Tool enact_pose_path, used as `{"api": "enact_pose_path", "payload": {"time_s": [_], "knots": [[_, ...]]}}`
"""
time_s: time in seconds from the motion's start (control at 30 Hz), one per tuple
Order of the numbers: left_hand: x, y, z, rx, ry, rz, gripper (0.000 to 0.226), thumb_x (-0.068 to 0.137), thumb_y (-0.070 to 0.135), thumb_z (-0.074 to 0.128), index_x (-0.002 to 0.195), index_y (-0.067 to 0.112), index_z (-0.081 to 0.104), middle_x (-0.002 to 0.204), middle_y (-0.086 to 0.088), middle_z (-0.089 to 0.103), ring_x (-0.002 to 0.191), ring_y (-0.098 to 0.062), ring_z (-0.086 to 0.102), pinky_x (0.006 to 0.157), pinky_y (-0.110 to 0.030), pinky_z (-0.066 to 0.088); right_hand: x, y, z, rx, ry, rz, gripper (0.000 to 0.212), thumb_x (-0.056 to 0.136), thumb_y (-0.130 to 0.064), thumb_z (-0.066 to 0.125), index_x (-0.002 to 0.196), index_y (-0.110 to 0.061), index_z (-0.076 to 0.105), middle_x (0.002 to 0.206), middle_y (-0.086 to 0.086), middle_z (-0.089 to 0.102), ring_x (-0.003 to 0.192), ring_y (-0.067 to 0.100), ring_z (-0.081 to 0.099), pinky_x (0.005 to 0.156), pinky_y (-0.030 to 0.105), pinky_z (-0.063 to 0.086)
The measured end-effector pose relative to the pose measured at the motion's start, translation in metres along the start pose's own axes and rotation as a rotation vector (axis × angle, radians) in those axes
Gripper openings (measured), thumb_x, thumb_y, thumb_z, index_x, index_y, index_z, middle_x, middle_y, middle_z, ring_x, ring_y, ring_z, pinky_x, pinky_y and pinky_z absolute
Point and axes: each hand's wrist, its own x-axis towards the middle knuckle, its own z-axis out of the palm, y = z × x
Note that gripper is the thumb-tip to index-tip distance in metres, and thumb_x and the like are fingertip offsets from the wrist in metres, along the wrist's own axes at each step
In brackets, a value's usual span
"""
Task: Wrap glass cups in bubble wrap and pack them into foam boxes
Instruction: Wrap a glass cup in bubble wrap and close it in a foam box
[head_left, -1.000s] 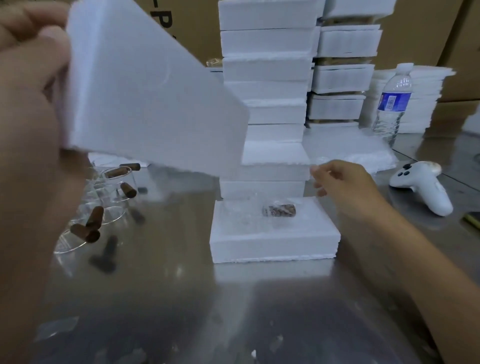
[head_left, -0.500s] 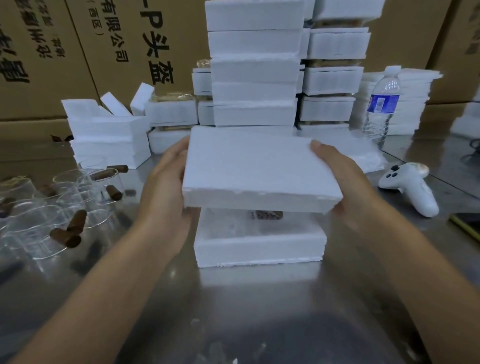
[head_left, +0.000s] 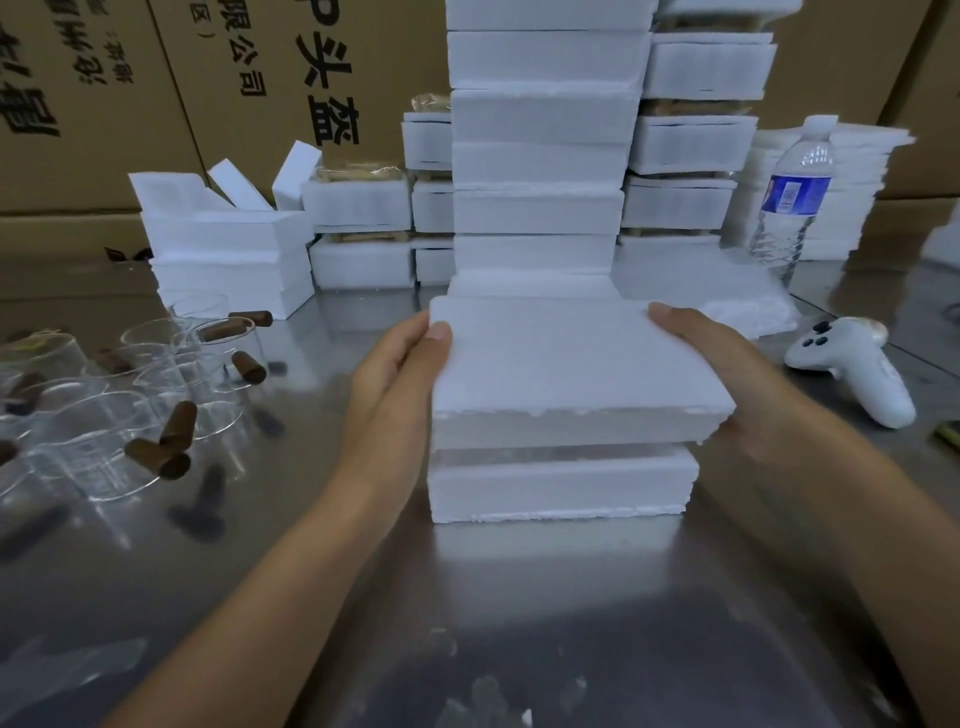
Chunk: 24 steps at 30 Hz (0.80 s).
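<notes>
A white foam lid (head_left: 566, 364) hovers just above the open foam box (head_left: 558, 488) on the steel table, with a narrow gap between them. My left hand (head_left: 400, 384) grips the lid's left edge and my right hand (head_left: 727, 374) grips its right edge. The lid hides the box's contents. Several clear glass cups with brown handles (head_left: 156, 415) stand at the left.
A tall stack of closed foam boxes (head_left: 540, 156) rises right behind the box, with more stacks (head_left: 691, 140) beside it. A water bottle (head_left: 789, 202) and a white controller (head_left: 857, 369) sit at the right. Loose foam pieces (head_left: 228, 244) lie at the back left, before cardboard cartons (head_left: 208, 78).
The lid came from high at the left, held by my left hand alone. Both hands now hold it, and it has dropped closer to the open box, covering the wrapped item.
</notes>
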Motion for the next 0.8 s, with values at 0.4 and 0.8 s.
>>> {"api": "enact_pose_path", "payload": {"time_s": [0.4,0.8], "knots": [[0.001,-0.006,-0.001,0.028,0.036,-0.073,0.017,0.095,0.02,0.052,0.099,0.023,0.067,0.087,0.013,0.073,0.082,-0.001,0.066,0.067,-0.01,0.047,-0.009,-0.001,0.012,-0.053,0.105,0.058,0.024,0.087,-0.034,0.06,0.098,-0.015,0.068,0.103,0.009,0.071,0.107,0.032,0.062,0.102,0.044,0.043],[0.013,-0.015,-0.011,-0.086,0.023,-0.404,0.018,0.091,0.033,0.057,0.09,0.022,0.07,0.093,0.002,0.075,0.083,-0.013,0.071,0.082,-0.031,0.052,-0.011,0.004,0.018,-0.071,0.109,0.126,0.028,0.088,-0.033,0.059,0.105,-0.012,0.068,0.103,0.01,0.072,0.103,0.031,0.065,0.103,0.044,0.043]]}}
